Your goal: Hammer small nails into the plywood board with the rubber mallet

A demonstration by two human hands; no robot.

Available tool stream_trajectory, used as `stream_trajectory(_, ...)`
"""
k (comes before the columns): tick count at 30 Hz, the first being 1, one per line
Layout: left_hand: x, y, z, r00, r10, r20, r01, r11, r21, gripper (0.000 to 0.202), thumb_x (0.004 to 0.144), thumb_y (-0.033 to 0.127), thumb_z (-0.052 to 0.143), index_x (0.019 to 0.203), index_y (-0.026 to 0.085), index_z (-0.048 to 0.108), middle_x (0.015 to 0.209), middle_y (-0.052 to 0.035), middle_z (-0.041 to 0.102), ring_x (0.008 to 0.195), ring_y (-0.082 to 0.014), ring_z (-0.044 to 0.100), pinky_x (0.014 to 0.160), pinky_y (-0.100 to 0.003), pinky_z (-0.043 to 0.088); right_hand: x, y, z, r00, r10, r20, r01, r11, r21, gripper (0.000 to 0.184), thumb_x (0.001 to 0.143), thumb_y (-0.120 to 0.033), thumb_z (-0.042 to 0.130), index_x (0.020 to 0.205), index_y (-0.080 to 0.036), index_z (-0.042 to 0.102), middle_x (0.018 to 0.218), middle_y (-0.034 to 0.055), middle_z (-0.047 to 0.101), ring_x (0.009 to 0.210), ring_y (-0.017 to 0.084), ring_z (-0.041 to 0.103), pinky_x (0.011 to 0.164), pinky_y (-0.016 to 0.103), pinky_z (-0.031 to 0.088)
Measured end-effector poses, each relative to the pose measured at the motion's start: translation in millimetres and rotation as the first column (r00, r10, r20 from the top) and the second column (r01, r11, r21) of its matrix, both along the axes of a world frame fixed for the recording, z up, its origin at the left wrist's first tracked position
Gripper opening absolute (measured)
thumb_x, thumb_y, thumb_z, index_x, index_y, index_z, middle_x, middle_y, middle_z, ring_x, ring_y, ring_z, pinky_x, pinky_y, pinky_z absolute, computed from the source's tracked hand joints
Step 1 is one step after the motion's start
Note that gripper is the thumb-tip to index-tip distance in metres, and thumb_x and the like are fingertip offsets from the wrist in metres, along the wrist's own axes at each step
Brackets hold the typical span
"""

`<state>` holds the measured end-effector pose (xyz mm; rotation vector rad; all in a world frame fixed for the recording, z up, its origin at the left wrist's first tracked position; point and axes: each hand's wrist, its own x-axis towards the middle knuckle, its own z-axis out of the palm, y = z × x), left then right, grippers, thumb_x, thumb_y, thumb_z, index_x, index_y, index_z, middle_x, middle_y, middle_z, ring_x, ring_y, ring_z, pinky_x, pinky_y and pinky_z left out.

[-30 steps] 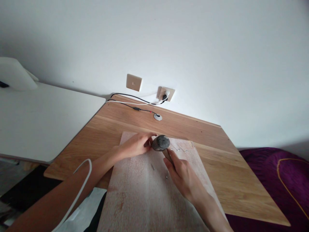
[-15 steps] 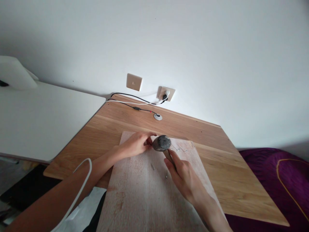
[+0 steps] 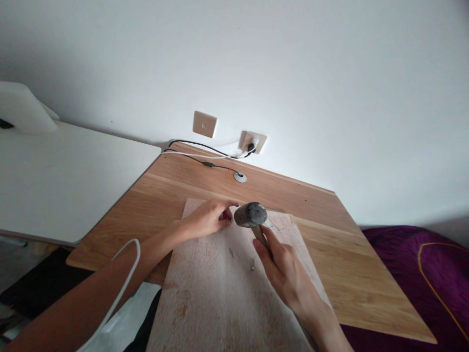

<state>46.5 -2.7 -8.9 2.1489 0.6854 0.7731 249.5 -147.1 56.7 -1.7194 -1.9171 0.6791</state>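
Note:
A pale wooden board [image 3: 220, 293] lies on the wooden desk [image 3: 330, 234]. My right hand [image 3: 282, 271] is closed round the handle of a hammer [image 3: 251, 215], whose dark round head hangs just above the board's far end. My left hand [image 3: 207, 218] rests on the board beside the hammer head, its fingers pinched together on something small that I cannot make out. Two nails [image 3: 231, 253] stand in the board between my hands, and a few loose nails [image 3: 276, 226] lie right of the hammer head.
A white table [image 3: 66, 181] adjoins the desk on the left. Black and white cables [image 3: 205, 159] run from a wall socket [image 3: 252, 142] to a grommet [image 3: 240, 177]. A purple cushion [image 3: 414, 274] lies at the right. A white cord [image 3: 120, 288] crosses my left forearm.
The hammer head has shifted a little to the right, away from my left fingertips. My left hand has stayed in place.

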Motion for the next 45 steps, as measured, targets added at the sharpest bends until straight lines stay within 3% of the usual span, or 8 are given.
stream_trajectory(10,0.4,2.4,-5.3,1.000,0.008,0.003,-0.008,1.000,-0.010,0.055,0.080,0.001,0.065,0.132,0.020,0.067,0.090,-0.0022,0.079,0.080,-0.0171,0.073,0.073,-0.025,0.052,0.4,-0.7,-0.6,1.000,0.016,-0.004,-0.016,0.998,-0.053,0.040,0.108,-0.042,0.038,0.135,-0.020,0.057,0.063,-0.0024,0.060,0.052,0.018,0.058,0.053,0.029,0.041)
stream_trajectory(14,-0.2,1.1,-0.7,1.000,-0.026,0.003,0.026,1.000,-0.015,0.057,0.082,0.001,0.065,0.135,0.023,0.065,0.088,0.0002,0.077,0.075,-0.0156,0.071,0.072,-0.024,0.051,-1.2,-1.6,4.5,1.000,-0.005,-0.023,0.005,1.000,-0.027,0.039,0.108,-0.041,0.039,0.136,-0.019,0.057,0.068,-0.0014,0.064,0.055,0.017,0.059,0.057,0.028,0.043)
stream_trajectory(19,-1.1,-0.5,2.7,1.000,-0.005,0.002,0.005,1.000,0.004,0.050,0.081,0.003,0.067,0.128,0.020,0.069,0.092,-0.0027,0.076,0.080,-0.0169,0.070,0.071,-0.024,0.049,2.0,0.3,0.6,0.999,0.045,0.026,-0.043,0.997,-0.058,0.036,0.108,-0.038,0.039,0.132,-0.020,0.059,0.065,-0.0021,0.063,0.055,0.018,0.060,0.057,0.028,0.041)
stream_trajectory(25,-1.1,0.5,-0.7,0.999,-0.002,-0.036,0.002,1.000,-0.005,0.056,0.082,0.003,0.066,0.134,0.023,0.066,0.088,0.0003,0.076,0.078,-0.0160,0.070,0.073,-0.025,0.050,6.0,-2.7,10.5,0.999,-0.034,0.018,0.034,0.999,0.012,0.042,0.107,-0.044,0.041,0.132,-0.016,0.059,0.062,-0.0023,0.062,0.051,0.016,0.057,0.053,0.027,0.040)
stream_trajectory(32,-0.5,-0.4,0.3,1.000,0.011,-0.020,-0.011,1.000,-0.007,0.050,0.081,0.000,0.065,0.126,0.020,0.069,0.089,-0.0014,0.077,0.079,-0.0170,0.072,0.074,-0.025,0.051,4.5,-0.7,-6.1,0.997,0.064,0.032,-0.063,0.998,-0.028,0.035,0.108,-0.039,0.041,0.133,-0.020,0.058,0.064,-0.0030,0.061,0.055,0.017,0.059,0.056,0.027,0.041)
stream_trajectory(38,-1.3,0.2,-0.1,1.000,-0.028,-0.009,0.028,0.999,0.018,0.054,0.080,-0.001,0.064,0.128,0.023,0.068,0.087,0.0014,0.076,0.077,-0.0157,0.070,0.073,-0.024,0.050,3.4,0.3,6.3,1.000,0.001,0.003,-0.001,0.999,0.035,0.040,0.108,-0.042,0.042,0.134,-0.018,0.059,0.065,-0.0021,0.063,0.054,0.016,0.058,0.054,0.026,0.040)
stream_trajectory(45,-1.9,0.8,-1.3,1.000,-0.015,0.004,0.015,1.000,0.015,0.056,0.082,-0.001,0.064,0.133,0.021,0.066,0.091,-0.0014,0.078,0.081,-0.0169,0.072,0.074,-0.025,0.051,3.8,1.7,-3.2,0.999,0.048,0.016,-0.047,0.997,-0.057,0.040,0.109,-0.041,0.040,0.136,-0.018,0.057,0.067,-0.0018,0.063,0.057,0.018,0.061,0.055,0.027,0.040)
